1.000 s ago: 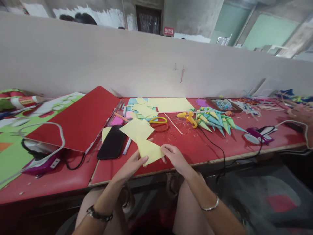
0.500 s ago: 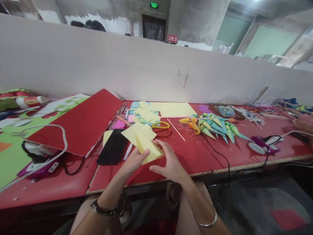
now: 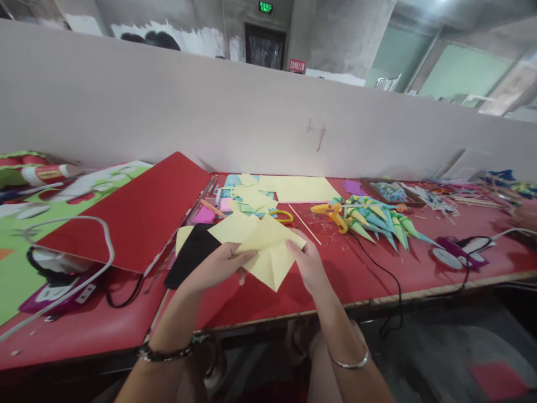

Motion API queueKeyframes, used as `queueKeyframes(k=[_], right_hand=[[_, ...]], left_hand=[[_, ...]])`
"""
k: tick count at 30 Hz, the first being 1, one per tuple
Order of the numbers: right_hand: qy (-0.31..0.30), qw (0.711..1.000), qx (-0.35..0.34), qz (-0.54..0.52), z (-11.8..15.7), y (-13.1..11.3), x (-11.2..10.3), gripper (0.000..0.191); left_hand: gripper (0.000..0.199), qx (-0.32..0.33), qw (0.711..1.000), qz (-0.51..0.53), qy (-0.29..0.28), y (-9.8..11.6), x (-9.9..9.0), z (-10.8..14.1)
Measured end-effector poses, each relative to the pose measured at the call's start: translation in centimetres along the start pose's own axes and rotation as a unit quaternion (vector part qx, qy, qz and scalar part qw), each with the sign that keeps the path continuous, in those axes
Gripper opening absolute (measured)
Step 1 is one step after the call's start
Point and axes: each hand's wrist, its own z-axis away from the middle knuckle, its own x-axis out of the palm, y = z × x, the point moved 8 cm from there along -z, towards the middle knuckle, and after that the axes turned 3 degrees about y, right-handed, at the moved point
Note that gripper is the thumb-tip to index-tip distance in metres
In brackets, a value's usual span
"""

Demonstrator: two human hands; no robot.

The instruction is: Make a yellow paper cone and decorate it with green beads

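A creased square of pale yellow paper (image 3: 271, 254) is spread between my two hands above the red table, one corner pointing toward me. My left hand (image 3: 224, 266) pinches its left corner between thumb and fingers. At the right corner, my right hand (image 3: 308, 260) grips it with the thumb on top. Another yellow sheet (image 3: 229, 228) lies just behind, partly covered by the held one. A black phone (image 3: 191, 254) rests left of my left hand. Scissors with a yellow handle (image 3: 283, 214) lie beyond the paper, mostly hidden by it.
An orange glue gun (image 3: 331, 212) with a black cord lies beside green and blue paper cones (image 3: 380, 218). A thin stick (image 3: 305, 224) lies nearer. Purple power strips (image 3: 62, 291) sit at both sides. A red board (image 3: 138, 218) slants at left. Another person's hand (image 3: 526, 215) shows far right.
The yellow paper, folded over in my left hand before, is now opened out flat. My right hand, open beside it earlier, has closed on its right corner.
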Motion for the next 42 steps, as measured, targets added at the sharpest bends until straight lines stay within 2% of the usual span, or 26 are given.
queueKeyframes(k=[2, 4, 7, 9, 11, 14, 17, 21, 24, 30, 33, 36, 40, 42], right_hand=[[-0.008, 0.997, -0.064, 0.036, -0.1, -1.0, -0.2, 0.046], [-0.021, 0.981, -0.153, 0.117, 0.1, -2.4, -0.3, 0.050], [-0.105, 0.918, -0.271, 0.271, 0.9, -3.8, 0.7, 0.046], [-0.157, 0.878, -0.293, 0.345, 1.2, -3.7, 1.1, 0.052], [-0.164, 0.862, -0.300, 0.374, 1.1, -3.7, 0.8, 0.051], [-0.148, 0.870, -0.311, 0.351, 1.2, -3.8, 0.6, 0.031], [-0.116, 0.901, -0.290, 0.302, 1.1, -3.7, 0.5, 0.013], [-0.009, 0.955, -0.187, 0.228, 0.4, -2.5, -0.7, 0.021], [0.014, 0.980, -0.105, 0.169, 0.2, -0.8, -1.0, 0.024], [-0.010, 0.989, -0.066, 0.128, 0.2, 0.7, -0.3, 0.022], [-0.015, 0.991, -0.058, 0.116, 0.3, 0.9, -0.2, 0.023], [-0.015, 0.990, -0.065, 0.125, 0.4, 0.8, -0.3, 0.024], [-0.018, 0.985, -0.068, 0.157, 0.5, 1.0, -0.4, 0.028], [-0.022, 0.984, -0.065, 0.162, 0.6, 1.1, -0.3, 0.028]], left_hand=[[0.042, -0.017, 0.999, 0.012, 0.038, -0.6, -1.0, -0.1], [0.044, -0.025, 0.999, 0.016, 0.035, -1.1, -1.3, -0.2], [0.044, -0.032, 0.999, 0.015, 0.000, -1.9, -1.5, -0.4], [0.043, -0.038, 0.999, 0.009, -0.018, -2.4, -1.7, -0.4], [0.042, -0.035, 0.998, 0.014, -0.043, -2.6, -1.5, -0.4], [0.043, -0.027, 0.997, 0.035, -0.066, -3.0, -1.1, -0.3], [0.037, -0.005, 0.997, 0.068, -0.039, -3.0, -1.0, -0.5], [0.034, 0.063, 0.988, 0.138, 0.030, -2.0, -1.3, -0.7], [0.033, 0.097, 0.980, 0.160, 0.064, -1.4, -0.9, -0.9], [0.022, 0.098, 0.976, 0.088, 0.176, -1.6, -0.6, -1.1], [0.021, 0.106, 0.980, 0.052, 0.163, -1.1, 0.1, -1.0], [0.021, 0.117, 0.976, 0.064, 0.170, -0.6, 0.2, -0.8], [0.038, 0.134, 0.968, 0.102, 0.188, -0.3, -0.1, -0.6], [0.031, 0.115, 0.970, 0.097, 0.190, -0.5, -0.2, -0.7]])
